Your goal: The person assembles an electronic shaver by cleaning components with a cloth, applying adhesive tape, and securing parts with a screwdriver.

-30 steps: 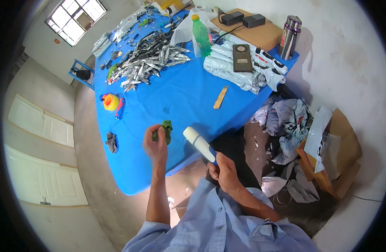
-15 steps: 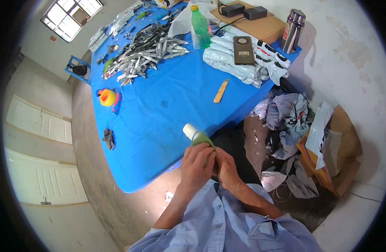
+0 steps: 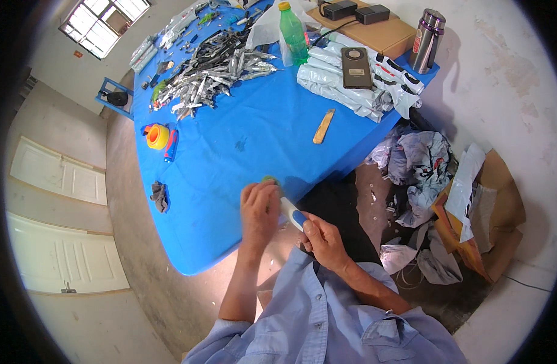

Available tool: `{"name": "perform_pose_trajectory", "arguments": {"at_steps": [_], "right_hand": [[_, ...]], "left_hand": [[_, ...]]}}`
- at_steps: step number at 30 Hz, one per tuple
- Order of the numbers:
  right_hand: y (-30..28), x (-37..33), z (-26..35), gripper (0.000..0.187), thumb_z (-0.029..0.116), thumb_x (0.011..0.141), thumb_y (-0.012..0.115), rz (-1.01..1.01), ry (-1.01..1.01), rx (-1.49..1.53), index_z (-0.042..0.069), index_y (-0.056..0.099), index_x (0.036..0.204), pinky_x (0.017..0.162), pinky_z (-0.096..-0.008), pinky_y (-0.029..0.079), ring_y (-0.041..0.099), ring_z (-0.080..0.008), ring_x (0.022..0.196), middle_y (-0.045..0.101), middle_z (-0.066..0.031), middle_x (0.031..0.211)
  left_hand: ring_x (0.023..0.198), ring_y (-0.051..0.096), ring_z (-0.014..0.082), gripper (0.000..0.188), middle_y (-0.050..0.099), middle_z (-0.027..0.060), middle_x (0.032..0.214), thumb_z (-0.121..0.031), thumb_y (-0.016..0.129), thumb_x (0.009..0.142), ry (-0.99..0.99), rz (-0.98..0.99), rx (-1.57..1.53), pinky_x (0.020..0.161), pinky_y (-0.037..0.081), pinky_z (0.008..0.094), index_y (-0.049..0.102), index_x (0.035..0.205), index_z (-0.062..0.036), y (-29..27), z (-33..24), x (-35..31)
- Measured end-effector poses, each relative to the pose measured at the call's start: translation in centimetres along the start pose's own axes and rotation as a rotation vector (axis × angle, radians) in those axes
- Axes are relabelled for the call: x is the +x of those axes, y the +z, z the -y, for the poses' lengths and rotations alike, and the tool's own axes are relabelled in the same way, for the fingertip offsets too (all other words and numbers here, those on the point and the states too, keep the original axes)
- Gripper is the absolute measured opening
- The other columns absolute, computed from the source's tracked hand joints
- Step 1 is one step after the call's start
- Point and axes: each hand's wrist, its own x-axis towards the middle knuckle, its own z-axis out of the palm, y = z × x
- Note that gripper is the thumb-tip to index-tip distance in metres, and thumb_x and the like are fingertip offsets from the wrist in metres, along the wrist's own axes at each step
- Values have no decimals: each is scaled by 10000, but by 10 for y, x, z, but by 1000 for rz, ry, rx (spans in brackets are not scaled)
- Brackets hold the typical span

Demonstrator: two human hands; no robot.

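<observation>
One white-and-blue tube (image 3: 290,212) in work, held up in both hands around the table's near edge. Right hand (image 3: 325,244) has the near end — fingers wrapped round, thumb along it, no gap visible. Left hand (image 3: 258,213) is at the far end, fingers curled in over a green cloth (image 3: 269,179). Only a sliver of cloth shows and that hand is blurred, so can't tell how tight it is or how far the cloth wraps.

Status, my read: mid-wipe. Middle of the tube is bare; both ends sit under the hands, so can't judge those. Nothing shows the surface as finished. Tube not set down yet, cloth neither.

Further out, on the blue table cover (image 3: 230,164): wooden strip (image 3: 324,126) ahead, yellow roll (image 3: 157,137) and crumpled grey rag (image 3: 159,196) off left. Beyond — heap of silver packets (image 3: 221,85), green bottle (image 3: 292,35), dark flat device (image 3: 356,68) on plastic bags (image 3: 333,84). Hands are on none of it.
</observation>
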Motion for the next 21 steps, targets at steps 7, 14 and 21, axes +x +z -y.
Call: {"name": "perform_pose_trajectory", "arguments": {"at_steps": [7, 14, 21], "right_hand": [[-4, 9, 5, 413, 208, 1053, 612, -166, -259, -463, -37, 600, 1386, 712, -362, 545, 677, -259, 796, 681, -171, 919], [-6, 20, 4, 403, 139, 956, 708, -257, -307, -720, 3, 636, 1329, 819, -478, 583, 711, -453, 988, 714, -267, 1103], [-15, 23, -6, 403, 59, 922, 738, -246, -371, -714, -1, 650, 1311, 839, -392, 596, 747, -374, 1015, 731, -234, 1148]], "left_hand": [[946, 684, 337, 87, 752, 141, 1035, -78, 662, 1003, -409, -93, -60, 845, 546, 423, 728, 1021, -24, -27, 23, 1], [1043, 701, 351, 175, 747, 134, 1121, 48, 757, 854, 106, 91, -141, 898, 572, 439, 722, 1011, -20, 0, -42, -14], [1096, 676, 343, 197, 741, 110, 1185, -20, 785, 860, 176, 164, -28, 961, 538, 449, 740, 1051, -44, 19, -12, -20]]}}
